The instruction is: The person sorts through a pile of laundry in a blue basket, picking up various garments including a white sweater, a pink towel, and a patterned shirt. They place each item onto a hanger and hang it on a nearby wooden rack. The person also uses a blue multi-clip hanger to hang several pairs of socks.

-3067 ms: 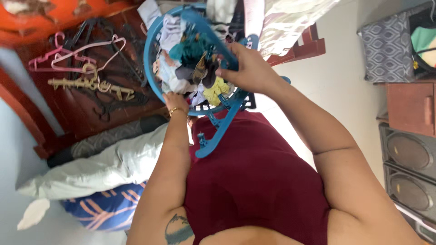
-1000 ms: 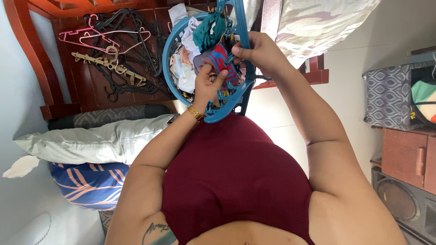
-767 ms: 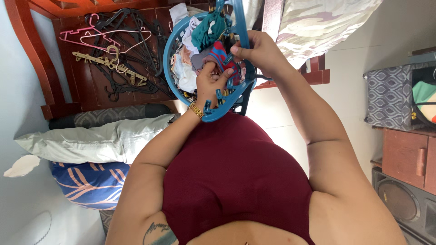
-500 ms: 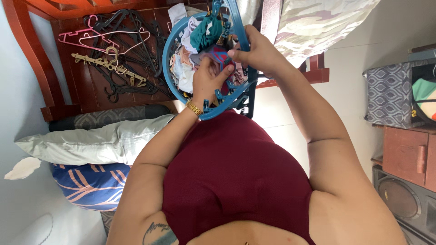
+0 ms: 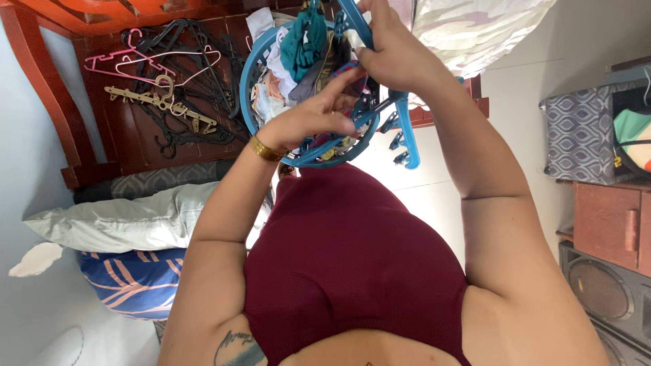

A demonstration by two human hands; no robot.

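Fingers of the left hand (image 5: 308,122) pinch a small cloth (image 5: 339,71) inside the blue clip hanger (image 5: 319,152), while the right hand (image 5: 397,57) closes around its frame just above.

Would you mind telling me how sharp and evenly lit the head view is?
Head view: soft daylight, no harsh shadows; the left hand and right hand on the round blue plastic clip hanger are slightly blurred; the pale floor looks bright; the picture seems rotated.
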